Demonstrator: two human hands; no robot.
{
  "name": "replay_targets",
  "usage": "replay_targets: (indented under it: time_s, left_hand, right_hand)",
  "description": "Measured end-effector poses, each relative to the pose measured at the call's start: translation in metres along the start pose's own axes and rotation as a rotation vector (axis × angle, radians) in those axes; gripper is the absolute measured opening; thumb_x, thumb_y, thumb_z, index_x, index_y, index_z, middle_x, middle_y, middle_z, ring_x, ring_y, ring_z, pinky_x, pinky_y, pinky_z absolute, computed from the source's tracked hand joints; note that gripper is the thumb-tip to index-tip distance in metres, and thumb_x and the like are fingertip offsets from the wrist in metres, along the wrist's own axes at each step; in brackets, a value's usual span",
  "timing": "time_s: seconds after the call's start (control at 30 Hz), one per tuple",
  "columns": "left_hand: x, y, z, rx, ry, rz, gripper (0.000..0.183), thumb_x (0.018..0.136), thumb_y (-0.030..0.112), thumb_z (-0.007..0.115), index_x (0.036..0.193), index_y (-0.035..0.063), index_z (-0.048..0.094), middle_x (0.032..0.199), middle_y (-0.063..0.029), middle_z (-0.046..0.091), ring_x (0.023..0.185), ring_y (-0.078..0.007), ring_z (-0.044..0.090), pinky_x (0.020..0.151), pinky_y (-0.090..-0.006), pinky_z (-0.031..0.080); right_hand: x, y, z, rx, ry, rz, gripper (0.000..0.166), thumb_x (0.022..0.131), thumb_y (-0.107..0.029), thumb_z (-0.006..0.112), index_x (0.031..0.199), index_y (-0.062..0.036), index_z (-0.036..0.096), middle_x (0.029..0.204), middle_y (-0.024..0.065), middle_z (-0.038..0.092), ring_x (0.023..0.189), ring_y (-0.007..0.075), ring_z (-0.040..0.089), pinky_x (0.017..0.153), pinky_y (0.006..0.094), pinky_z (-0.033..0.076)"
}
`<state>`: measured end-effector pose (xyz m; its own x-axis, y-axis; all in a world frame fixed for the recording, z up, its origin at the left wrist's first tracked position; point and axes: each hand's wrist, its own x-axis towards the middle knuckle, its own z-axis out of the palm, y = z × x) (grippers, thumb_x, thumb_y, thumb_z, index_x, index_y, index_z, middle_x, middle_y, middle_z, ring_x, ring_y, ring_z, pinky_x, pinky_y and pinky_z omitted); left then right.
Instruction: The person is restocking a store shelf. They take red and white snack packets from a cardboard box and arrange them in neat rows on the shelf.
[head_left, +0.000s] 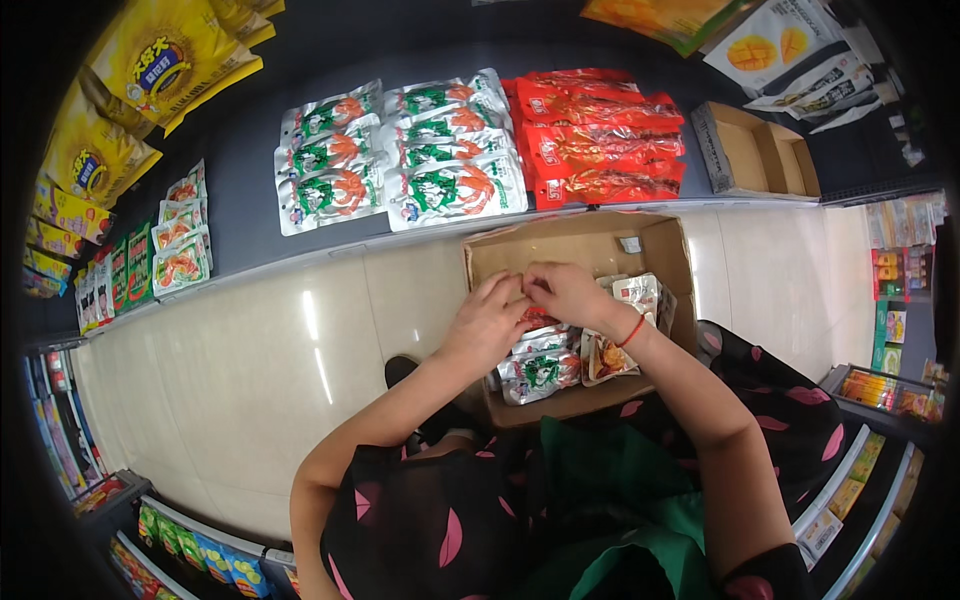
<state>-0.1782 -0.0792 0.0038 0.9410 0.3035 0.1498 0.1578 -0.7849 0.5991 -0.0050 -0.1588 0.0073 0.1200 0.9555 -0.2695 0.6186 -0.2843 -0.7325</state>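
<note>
My left hand (489, 319) and my right hand (574, 296) meet over an open cardboard box (499, 259), their fingertips close together. The fingers are bent; whether they pinch something small is hidden. Just below them a red food pouch (538, 320) shows in part between the hands. Silver pouches with green print (541, 373) lie in the near left of the box. To their right, partly behind my right wrist, are white-and-brown food pouches (609, 356). A small pale scrap (631, 244) is at the box's far side.
Beyond the box a dark shelf (247, 172) carries rows of silver pouches (456, 187), red pouches (607, 142) and a divided cardboard tray (757, 154). Yellow snack bags (169, 67) stand at the far left. Pale floor tiles (247, 352) lie left of the box.
</note>
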Motion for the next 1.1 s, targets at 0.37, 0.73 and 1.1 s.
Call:
replay_targets:
  time_s: [0.37,0.73,1.1]
  left_hand:
    - [-0.029,0.009,0.050,0.283,-0.574,-0.006,0.024,0.074,0.022,0.068,0.093,0.0070,0.065,0.088,-0.0086,0.064,0.090,-0.0275,0.060,0.082,-0.0412,0.046]
    - [-0.025,0.008,0.047,0.109,-0.635,-0.134,0.020,0.077,0.007,0.052,0.094,0.0025,0.061,0.091,-0.0153,0.065,0.087,-0.0320,0.065,0.073,-0.0445,0.049]
    - [-0.005,0.000,-0.016,-0.424,-0.296,-0.373,0.020,0.089,0.020,0.057,0.101,0.0062,0.048,0.076,-0.0161,0.061,0.069,-0.0316,0.062,0.062,-0.0402,0.047]
  right_hand:
    - [-0.049,0.034,0.042,-0.355,-0.407,0.034,0.025,0.071,-0.021,0.072,0.092,-0.0097,0.063,0.101,0.0139,0.057,0.102,0.0342,0.056,0.087,0.0420,0.047]
    - [-0.052,0.035,0.034,-0.246,-0.406,0.009,0.023,0.071,-0.015,0.070,0.091,-0.0072,0.062,0.106,0.0162,0.056,0.104,0.0340,0.054,0.088,0.0413,0.046]
    - [-0.028,0.017,-0.022,0.188,-0.506,0.201,0.028,0.079,-0.027,0.069,0.095,-0.0046,0.062,0.083,0.0094,0.065,0.080,0.0193,0.061,0.073,0.0316,0.047]
